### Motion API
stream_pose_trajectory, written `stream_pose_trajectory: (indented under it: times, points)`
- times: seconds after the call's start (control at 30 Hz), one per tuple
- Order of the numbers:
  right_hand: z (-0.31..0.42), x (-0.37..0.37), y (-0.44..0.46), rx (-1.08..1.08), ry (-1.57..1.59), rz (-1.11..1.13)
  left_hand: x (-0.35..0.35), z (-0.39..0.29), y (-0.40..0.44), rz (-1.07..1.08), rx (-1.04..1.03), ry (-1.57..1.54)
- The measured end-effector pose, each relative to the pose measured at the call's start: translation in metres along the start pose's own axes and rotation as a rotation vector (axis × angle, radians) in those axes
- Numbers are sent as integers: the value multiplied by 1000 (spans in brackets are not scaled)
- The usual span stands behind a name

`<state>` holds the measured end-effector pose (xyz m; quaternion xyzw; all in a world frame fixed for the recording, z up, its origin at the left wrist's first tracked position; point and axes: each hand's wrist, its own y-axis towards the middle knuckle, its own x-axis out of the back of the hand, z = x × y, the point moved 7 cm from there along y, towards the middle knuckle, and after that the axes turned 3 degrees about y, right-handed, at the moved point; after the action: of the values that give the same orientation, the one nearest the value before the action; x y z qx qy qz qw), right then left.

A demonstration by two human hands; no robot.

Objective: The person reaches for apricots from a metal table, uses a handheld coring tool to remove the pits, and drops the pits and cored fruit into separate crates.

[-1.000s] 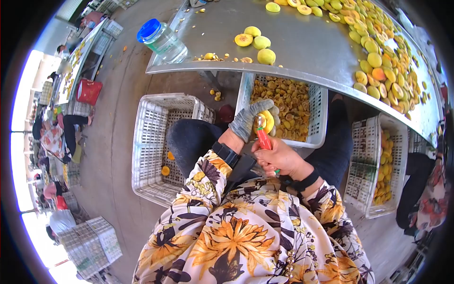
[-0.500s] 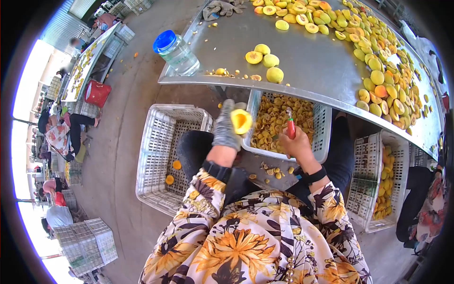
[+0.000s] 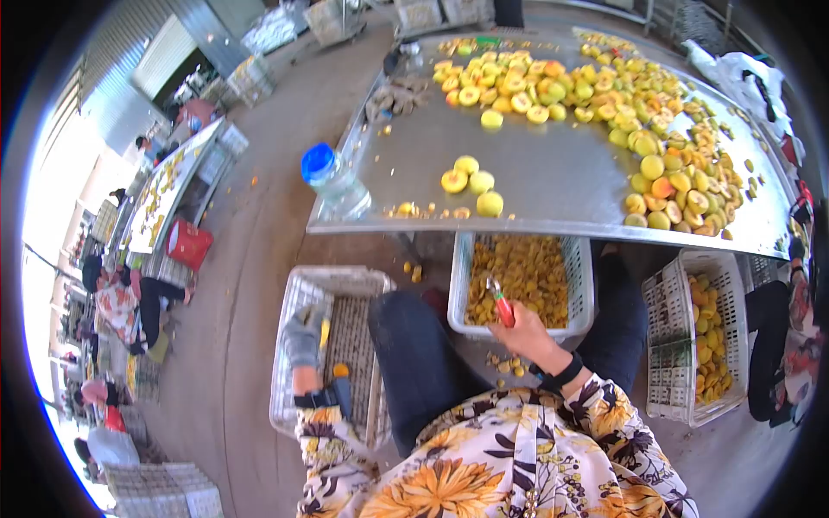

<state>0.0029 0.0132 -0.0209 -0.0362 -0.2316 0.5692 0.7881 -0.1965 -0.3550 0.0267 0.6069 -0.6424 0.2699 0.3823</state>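
over crates (image 3: 283,367), the hands (image 3: 528,337) hold fruit (image 3: 325,333) and a tool (image 3: 501,304)

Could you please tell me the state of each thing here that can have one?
Bottle: blue lid on.
Left hand: gloved; grip unclear.
Right hand: bare, closed around red-handled tool.
Left crate: uncovered, fruit piece inside.
Middle crate: uncovered, many cut pieces inside.
Right crate: uncovered, partly filled.
Table fruit: some whole, some cut.
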Motion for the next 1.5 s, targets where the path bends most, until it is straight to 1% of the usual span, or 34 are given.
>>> stream_pose_trajectory:
  times: [0.03,0.1,0.13,0.2,0.23,0.3,0.33,0.37,0.43,0.47,0.5,0.57,0.6,0.63,0.7,0.77,0.83,0.87,0.9,0.97,1.0,1.03,1.07,1.1,1.13,1.17,1.23,1.27,1.3,1.37,1.4,1.47,1.5]
  points:
    - [5,5,1,193,-76,-72,23,-29,-12,-98,14,169]
    - [1,12,3,198,-150,-97,46,-43,-3,-127,-135,-118]
    - [8,19,0,213,-160,-114,60,-49,7,-139,-148,-136]
    - [28,30,-11,234,-238,-125,78,-86,31,54,-338,-146]
    - [44,36,-22,246,-241,-134,99,-117,35,42,-348,-151]
    - [62,38,-41,80,-125,-12,111,-203,36,261,-622,400]
    - [63,39,-46,140,-75,-34,106,-223,53,377,-637,431]
    - [57,38,-49,-1,-94,12,100,-240,65,497,-648,460]
    - [41,34,-46,162,-234,-28,84,-282,83,573,-652,474]
    - [35,31,-46,87,-185,-44,69,-301,95,508,-726,555]
    - [31,30,-45,118,-207,-41,45,-315,108,444,-799,633]
    - [36,31,-46,56,-119,-22,-10,-338,126,368,-826,612]
    - [44,35,-52,-86,-57,13,-54,-337,143,350,-853,559]
    - [29,36,-43,86,-103,-61,-99,-333,156,334,-880,504]
    - [24,49,-39,65,-88,-83,-168,-325,167,414,-662,490]
    - [18,64,-36,44,-59,-118,-216,-320,171,434,-538,606]
    - [9,80,-34,-33,78,-149,-263,-306,180,514,-476,689]
    - [4,88,-32,-4,5,-197,-279,-297,181,646,-433,573]
    - [-3,93,-29,-9,-3,-199,-286,-295,183,578,-452,491]
    - [-13,103,-26,-176,138,-235,-298,-292,193,521,-465,529]
    - [-14,105,-26,-250,198,-199,-308,-284,200,531,-445,521]
    - [-19,98,-23,-265,175,-180,-325,-271,213,520,-402,506]
    - [-26,92,-14,-175,333,-164,-338,-261,219,509,-355,473]
    - [-33,96,-6,-83,474,-162,-321,-266,207,523,-336,420]
    - [-43,101,10,-53,182,-223,-278,-287,184,575,-360,256]
    - [-44,106,25,-12,-94,-278,-256,-306,172,612,-394,109]
    - [-2,117,39,58,36,-358,-250,-325,146,413,-742,-114]
    - [31,120,42,0,211,-359,-227,-337,123,532,-715,-177]
    - [46,128,53,189,76,-436,-197,-358,90,656,-690,-246]
    - [64,124,71,228,277,-339,-167,-382,45,541,-932,-250]
    - [74,122,74,245,346,-307,-171,-382,35,555,-927,-242]
    - [95,112,70,224,455,-174,-164,-378,7,420,-1120,-317]
    - [101,110,71,242,432,-123,-160,-372,1,459,-1098,-311]
